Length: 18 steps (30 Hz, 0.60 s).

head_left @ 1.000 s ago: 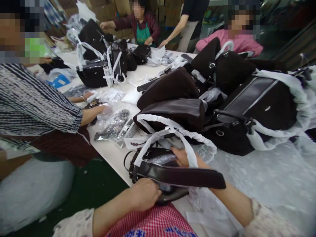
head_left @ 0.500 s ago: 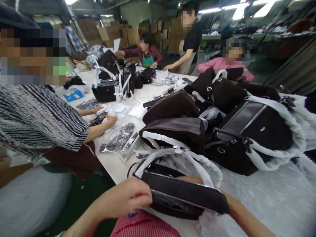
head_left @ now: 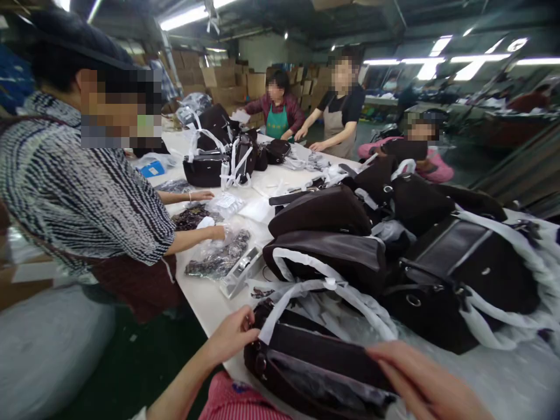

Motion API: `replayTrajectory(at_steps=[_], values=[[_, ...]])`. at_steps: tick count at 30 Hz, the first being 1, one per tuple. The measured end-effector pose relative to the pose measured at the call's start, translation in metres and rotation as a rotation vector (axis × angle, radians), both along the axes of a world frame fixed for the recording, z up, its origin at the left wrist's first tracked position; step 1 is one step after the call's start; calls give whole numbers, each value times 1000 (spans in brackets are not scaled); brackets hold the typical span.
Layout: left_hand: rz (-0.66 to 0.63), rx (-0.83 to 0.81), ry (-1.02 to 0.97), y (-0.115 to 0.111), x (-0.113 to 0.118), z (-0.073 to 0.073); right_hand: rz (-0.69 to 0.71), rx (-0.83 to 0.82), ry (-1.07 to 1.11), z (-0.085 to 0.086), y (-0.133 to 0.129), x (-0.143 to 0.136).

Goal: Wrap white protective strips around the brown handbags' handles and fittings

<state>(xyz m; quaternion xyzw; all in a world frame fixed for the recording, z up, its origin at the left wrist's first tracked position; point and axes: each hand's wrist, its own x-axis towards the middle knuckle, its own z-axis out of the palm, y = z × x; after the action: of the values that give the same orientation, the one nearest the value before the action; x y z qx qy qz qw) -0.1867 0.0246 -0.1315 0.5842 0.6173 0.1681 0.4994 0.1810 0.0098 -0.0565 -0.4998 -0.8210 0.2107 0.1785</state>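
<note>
A dark bag (head_left: 324, 356) with white-wrapped handles (head_left: 301, 286) lies at the table's front edge, close to my body. At its left end my left hand (head_left: 234, 335) pinches the bag near the base of a handle. My right hand (head_left: 415, 373) rests along the bag's top at the right end, fingers together and pressed on it; the fingertips are partly hidden. A clear plastic panel or film shows on the bag's near side.
Dark bags (head_left: 324, 256) are piled behind and to the right on the white table (head_left: 196, 303). A metal dispenser (head_left: 240, 271) and plastic packets of dark parts (head_left: 219, 256) lie left. A person in a patterned shirt (head_left: 122, 198) stands at the left; others work across the table.
My right hand has come out from behind the bag onto its top. The bag's left end has turned to show a round metal ring. The view has shifted, and the left person's hands have moved apart.
</note>
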Motion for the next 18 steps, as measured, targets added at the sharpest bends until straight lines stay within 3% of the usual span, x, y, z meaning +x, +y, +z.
replayTrajectory(at_steps=[2,4,6,8,11,13,18], values=[[-5,30,2,2,-3,-6,158,-79,-184,-6,7,-59],[8,9,-23,4,-4,-14,107,-188,-438,-23,16,-108],[90,-83,-159,3,-2,-24,75,-258,-538,-40,23,-139],[251,-141,-337,-1,2,-32,82,-254,-487,-49,29,-156],[457,-35,-432,-10,8,-35,94,-212,-347,-46,36,-170],[456,81,-395,-15,8,-29,92,-228,-307,-41,43,-181],[265,255,-302,-19,-2,-12,7,-254,-301,-47,61,-207]])
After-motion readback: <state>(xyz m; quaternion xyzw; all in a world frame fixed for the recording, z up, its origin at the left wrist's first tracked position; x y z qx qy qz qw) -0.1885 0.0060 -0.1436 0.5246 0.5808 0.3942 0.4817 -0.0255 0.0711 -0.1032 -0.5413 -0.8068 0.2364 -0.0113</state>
